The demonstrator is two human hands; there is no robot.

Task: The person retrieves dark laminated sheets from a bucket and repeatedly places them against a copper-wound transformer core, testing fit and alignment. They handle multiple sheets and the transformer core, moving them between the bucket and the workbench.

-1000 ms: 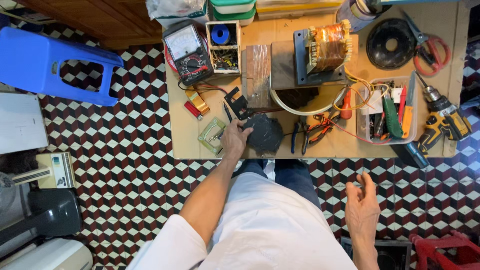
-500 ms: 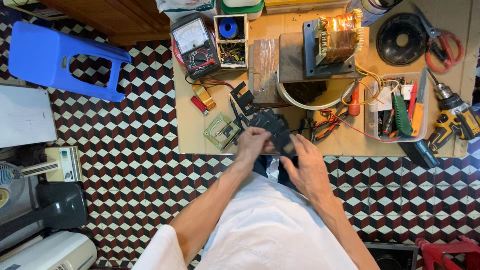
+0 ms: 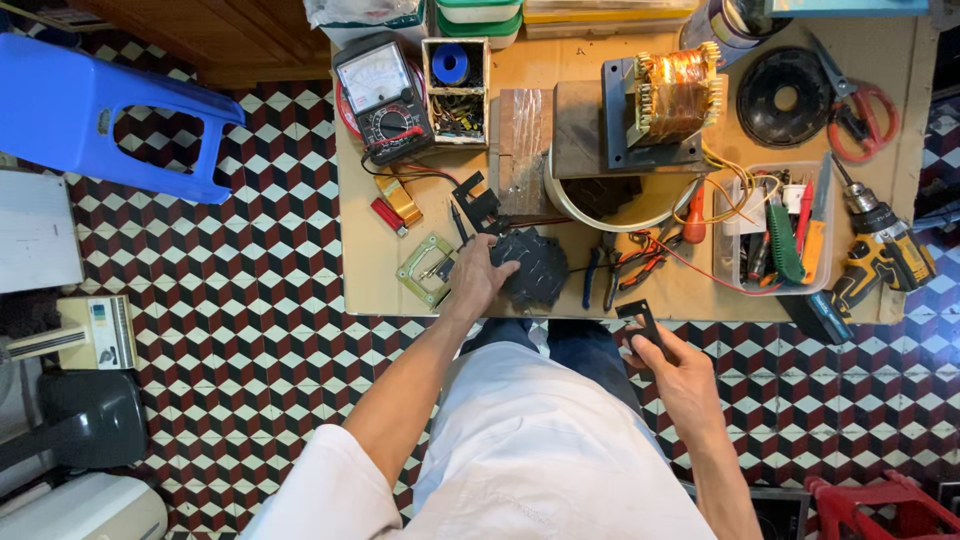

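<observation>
Black laminated steel plates (image 3: 535, 265) lie in a loose stack near the front edge of the wooden table (image 3: 365, 280), and my left hand (image 3: 478, 275) rests on the stack's left side, fingers spread and pressing down on it rather than closed around anything. My right hand (image 3: 678, 360) is off the table, in front of its edge and above my lap, with the fingers pinched on one thin black plate (image 3: 640, 322) held up at the fingertips. Just left of the stack sits a small green frame (image 3: 428, 268). Pliers (image 3: 610, 270) with red and blue handles lie just right of it. Further back stands a transformer (image 3: 675, 95) with copper windings, and an analog multimeter (image 3: 382, 95) sits at the table's back left. A yellow cordless drill (image 3: 880, 255) lies at the right edge.
</observation>
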